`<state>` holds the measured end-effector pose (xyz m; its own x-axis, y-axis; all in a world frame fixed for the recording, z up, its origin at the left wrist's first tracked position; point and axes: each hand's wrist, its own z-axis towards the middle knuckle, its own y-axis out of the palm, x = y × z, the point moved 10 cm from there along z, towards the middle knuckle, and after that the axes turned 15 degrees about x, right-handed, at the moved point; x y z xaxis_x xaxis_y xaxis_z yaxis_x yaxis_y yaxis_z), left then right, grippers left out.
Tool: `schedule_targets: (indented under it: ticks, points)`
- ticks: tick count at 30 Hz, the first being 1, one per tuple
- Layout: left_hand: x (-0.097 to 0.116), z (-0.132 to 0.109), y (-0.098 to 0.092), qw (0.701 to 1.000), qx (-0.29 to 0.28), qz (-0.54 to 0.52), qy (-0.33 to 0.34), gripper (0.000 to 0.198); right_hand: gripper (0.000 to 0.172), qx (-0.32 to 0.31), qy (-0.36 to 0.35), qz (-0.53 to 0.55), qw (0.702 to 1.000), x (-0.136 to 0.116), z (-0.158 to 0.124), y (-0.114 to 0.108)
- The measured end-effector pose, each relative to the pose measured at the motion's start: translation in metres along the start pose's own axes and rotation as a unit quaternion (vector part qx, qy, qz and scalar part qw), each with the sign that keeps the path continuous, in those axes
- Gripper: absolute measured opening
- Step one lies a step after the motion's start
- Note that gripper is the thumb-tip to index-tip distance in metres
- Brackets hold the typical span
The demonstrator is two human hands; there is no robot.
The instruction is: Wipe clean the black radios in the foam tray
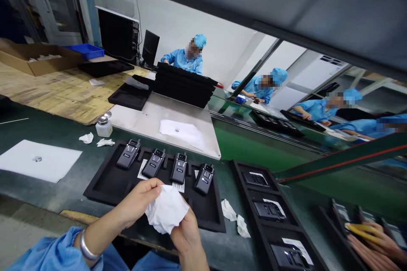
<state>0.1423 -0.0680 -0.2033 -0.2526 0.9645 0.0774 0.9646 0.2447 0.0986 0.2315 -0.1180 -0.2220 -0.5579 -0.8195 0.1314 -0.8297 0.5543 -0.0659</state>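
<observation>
A crumpled white wipe is spread between my two hands, above the near edge of a black foam tray. My left hand pinches its upper left side between thumb and fingers. On the lower right, my right hand grips the same wipe, its fingers partly hidden behind it. Several black handheld radios stand in the tray's far part, among them one at the left and one at the right. White printed labels lie by some of them.
Left of the tray are a white pump bottle, crumpled wipes and a white sheet. Another black tray holding devices lies right. A co-worker's hand with yellow-handled pliers is at far right. Stacked black trays stand behind.
</observation>
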Motion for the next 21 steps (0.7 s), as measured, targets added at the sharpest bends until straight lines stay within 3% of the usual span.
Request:
schedule_targets:
  ticks: [3, 7, 10, 16, 19, 21]
  points:
    - [-0.003, 0.001, -0.002, 1.000, 0.001, -0.008, -0.009, 0.065, 0.093, 0.007, 0.016, 0.018, 1.000, 0.001, -0.001, -0.006]
    - [-0.008, 0.003, -0.005, 0.999, 0.014, -0.027, -0.024, 0.074, 0.074, 0.025, 0.011, 0.012, 1.000, 0.000, -0.001, -0.011]
    - [-0.013, 0.004, -0.005, 0.999, 0.003, -0.028, -0.034, 0.077, 0.070, 0.029, 0.005, 0.010, 1.000, -0.003, -0.001, -0.011]
    - [-0.014, 0.002, -0.002, 0.998, -0.031, -0.033, -0.032, 0.072, 0.079, 0.010, 0.074, 0.047, 0.996, 0.007, -0.002, -0.010]
    - [-0.019, 0.006, 0.000, 0.999, -0.028, -0.033, -0.026, 0.065, 0.098, 0.004, 0.036, -0.019, 0.999, 0.002, -0.003, -0.015]
    - [-0.022, 0.014, -0.010, 1.000, 0.018, 0.014, 0.001, 0.055, 0.101, 0.030, 0.012, -0.092, 0.995, -0.002, -0.002, -0.022]
